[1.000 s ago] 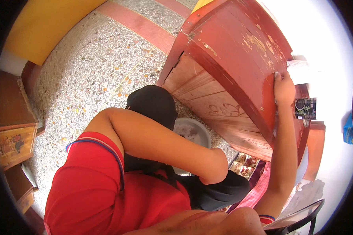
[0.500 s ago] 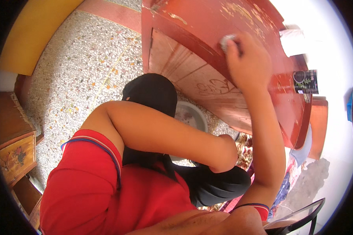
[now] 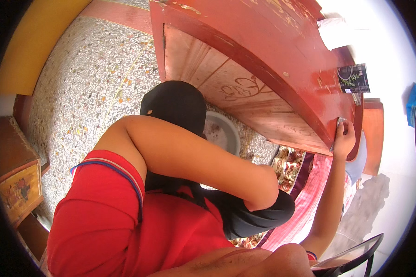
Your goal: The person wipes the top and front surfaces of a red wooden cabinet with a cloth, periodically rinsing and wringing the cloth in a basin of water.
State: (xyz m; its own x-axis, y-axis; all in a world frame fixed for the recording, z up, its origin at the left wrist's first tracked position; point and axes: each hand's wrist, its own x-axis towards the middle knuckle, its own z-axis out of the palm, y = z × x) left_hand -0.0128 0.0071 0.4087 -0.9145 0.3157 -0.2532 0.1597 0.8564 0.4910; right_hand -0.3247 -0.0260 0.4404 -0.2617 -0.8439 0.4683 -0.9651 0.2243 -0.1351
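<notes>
My right hand (image 3: 344, 139) is closed around a small grey-white wad (image 3: 340, 121), perhaps a scouring pad, mostly covered by the fingers. It presses at the front edge of a worn red wooden cabinet (image 3: 268, 51), near the right end of its top. Paint is chipped in patches along that top, and the carved front panel shows pale, streaked wood. My left forearm lies across my lap over black trousers. The left hand (image 3: 264, 187) bends down at the wrist by my knee, its fingers hidden.
A grey basin (image 3: 238, 134) with cloudy liquid stands on the speckled floor beside my knee. A black printed box (image 3: 354, 78) and a white item (image 3: 333, 33) sit at the cabinet's back. Patterned fabric (image 3: 289, 168) lies at right, a small wooden cabinet (image 3: 19, 184) at left.
My right hand has moved with the grey wad from the middle of the red top to its right front edge. The left arm stays nearly still; the whole view has shifted slightly.
</notes>
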